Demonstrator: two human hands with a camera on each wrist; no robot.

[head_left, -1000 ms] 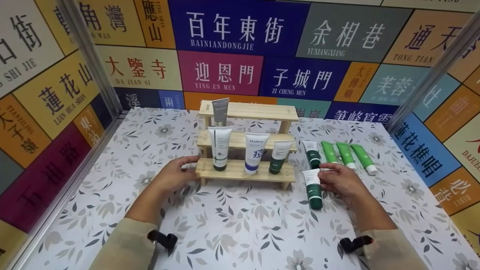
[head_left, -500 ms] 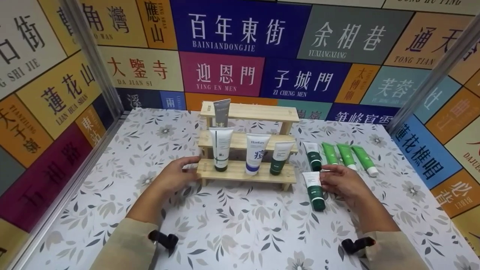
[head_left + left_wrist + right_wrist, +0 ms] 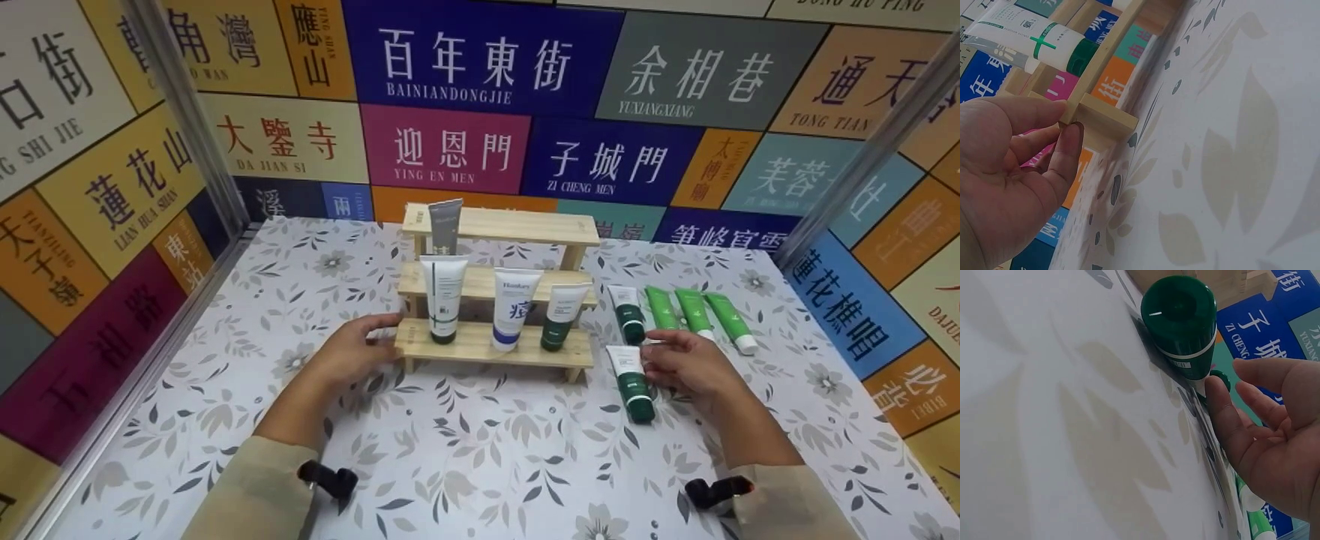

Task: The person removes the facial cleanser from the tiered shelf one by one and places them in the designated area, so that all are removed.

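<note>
My left hand pinches the left end of the lowest shelf of a three-tier wooden display stand; the left wrist view shows thumb and finger on its corner. Beside the stand, my right hand is at a white-and-green squeeze tube lying on the table. In the right wrist view its thumb and fingers are spread apart, and one fingertip appears to touch or nearly touch the tube behind its green cap. A second white-and-green tube lies just behind.
On the lowest shelf stand a white tube with a dark cap, a white-and-blue tube and a white-and-green tube. A grey tube stands higher up. Bright green tubes lie at right. Printed panels wall the flower-patterned table.
The near tube has turned slightly, its cap end swinging a little to the right. My left hand stays at the stand. The head view has shifted slightly.
</note>
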